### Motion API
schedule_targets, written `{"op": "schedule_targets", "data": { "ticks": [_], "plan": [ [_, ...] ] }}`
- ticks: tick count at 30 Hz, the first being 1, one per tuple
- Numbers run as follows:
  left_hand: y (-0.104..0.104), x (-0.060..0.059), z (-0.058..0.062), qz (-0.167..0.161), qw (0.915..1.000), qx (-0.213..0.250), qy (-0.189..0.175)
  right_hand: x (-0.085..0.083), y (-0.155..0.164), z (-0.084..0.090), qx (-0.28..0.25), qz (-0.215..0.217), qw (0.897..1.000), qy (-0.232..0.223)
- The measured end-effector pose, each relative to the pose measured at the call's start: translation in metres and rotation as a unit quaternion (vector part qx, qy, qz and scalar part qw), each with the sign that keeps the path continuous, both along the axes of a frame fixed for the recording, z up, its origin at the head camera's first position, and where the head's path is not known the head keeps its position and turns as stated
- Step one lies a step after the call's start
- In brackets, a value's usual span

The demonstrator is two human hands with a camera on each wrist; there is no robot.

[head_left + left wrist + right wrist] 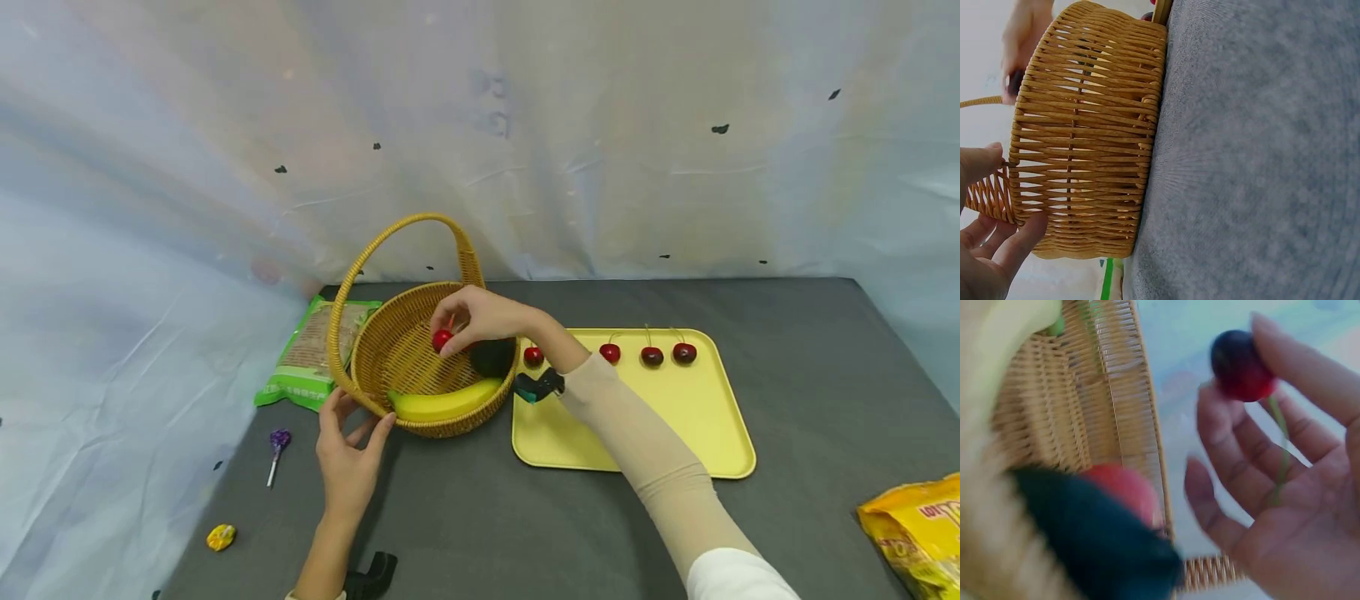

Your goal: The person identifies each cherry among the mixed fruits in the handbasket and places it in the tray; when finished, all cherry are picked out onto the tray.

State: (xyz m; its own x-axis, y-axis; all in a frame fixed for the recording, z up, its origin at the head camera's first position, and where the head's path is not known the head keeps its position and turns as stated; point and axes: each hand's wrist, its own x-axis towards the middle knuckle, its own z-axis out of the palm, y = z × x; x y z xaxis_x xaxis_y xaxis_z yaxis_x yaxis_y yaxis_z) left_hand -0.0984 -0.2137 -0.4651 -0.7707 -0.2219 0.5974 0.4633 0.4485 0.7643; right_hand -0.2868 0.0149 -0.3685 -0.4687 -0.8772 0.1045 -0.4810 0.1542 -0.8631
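Head view, near to far: your left hand [347, 454] rests at the near rim of the basket [408, 333], thumb and fingers spread and touching the weave where the handle [390, 242] joins, steadying rather than clamping it. The left wrist view shows the same: fingertips [1022, 234] pressed against the basket wall [1085, 125], nothing gripped. To your left on the desk [487, 517] lie a yellow candy [221, 537] and a lollipop [277, 450].

Inside the basket, a banana [442, 403] lies along the near wall, with a dark fruit [491, 358] beside it. Your right hand [480, 321] hovers over the basket's middle, pinching a cherry [442, 339] between thumb and fingertips; in the right wrist view the cherry [1241, 365] sits at the fingertips, its stem running down across the palm.

Beyond your right forearm, four more cherries [652, 356] sit in a row on the tray [675, 433].

The risks, as I judge them: the pinch is light, so the cherry could slip and bounce off the banana. The stem may catch on your fingers at release. With only a loose touch, your left hand may let the basket slide if your right wrist bumps the rim.
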Motion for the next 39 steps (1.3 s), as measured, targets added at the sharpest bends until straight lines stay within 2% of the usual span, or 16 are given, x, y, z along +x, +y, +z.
{"op": "schedule_targets", "data": {
  "ticks": [7,11,14,19,22,29,33,39],
  "plan": [
    [-0.001,0.002,0.000,0.003,0.9999,0.001,-0.014,0.018,0.066,-0.016,-0.048,-0.070,0.994,-0.067],
    [-0.002,0.002,0.001,0.004,0.9999,0.000,-0.012,0.029,0.094,-0.030,-0.046,-0.113,0.990,-0.069],
    [-0.002,0.000,0.000,0.003,1.0000,-0.001,-0.003,0.035,0.112,-0.042,-0.034,-0.124,0.989,-0.071],
    [-0.003,0.001,0.002,0.009,0.9999,0.003,-0.009,0.040,0.129,-0.062,-0.002,-0.101,0.992,-0.080],
    [-0.005,0.002,0.002,0.013,0.9998,0.003,-0.016,0.043,0.132,-0.068,0.026,-0.089,0.993,-0.071],
    [-0.007,0.003,0.002,0.014,0.9998,0.001,-0.016,0.047,0.128,-0.071,0.090,-0.054,0.995,-0.003],
    [-0.007,0.003,0.002,0.015,0.9997,0.001,-0.017,0.049,0.122,-0.072,0.094,-0.028,0.995,0.010],
    [-0.006,0.004,0.002,0.017,0.9997,-0.001,-0.019,0.053,0.118,-0.075,0.096,-0.024,0.995,0.025]
  ]
}}
